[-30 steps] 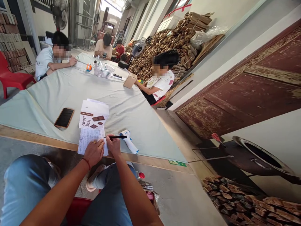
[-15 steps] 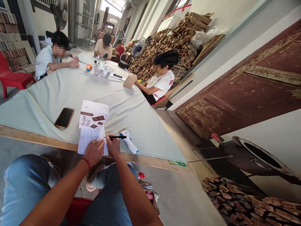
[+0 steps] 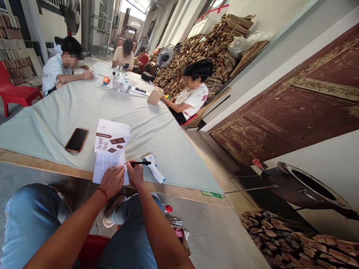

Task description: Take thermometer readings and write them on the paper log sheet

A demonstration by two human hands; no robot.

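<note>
My left hand [image 3: 112, 180] lies on a sheet of paper [image 3: 104, 164] covered in small handwriting, its fingers stretched out over the lower part. Pinched in my right hand [image 3: 135, 174] is a black pen [image 3: 142, 163], tilted almost level, its tip at the paper's right side. Just beyond the sheet, and over its top edge, stands a white box [image 3: 122, 129] printed "Super Meal" with brown chocolate pieces. To the right of the pen rests a white and blue infrared thermometer [image 3: 155, 171]. A phone [image 3: 76, 140] with a dark screen lies left of the box.
A pale cloth covers the long table [image 3: 146, 127]. Farther along it are a clear plastic basket [image 3: 123, 85], an orange tape roll [image 3: 106, 79] and a cardboard box [image 3: 155, 96]. Several people sit around it. Stacked firewood [image 3: 190, 48] lines the right wall; a bottle with a red cap [image 3: 168, 209] stands below.
My hands, the pen and the paper stay almost where they were. At the far left, a seated person's hands have shifted slightly.
</note>
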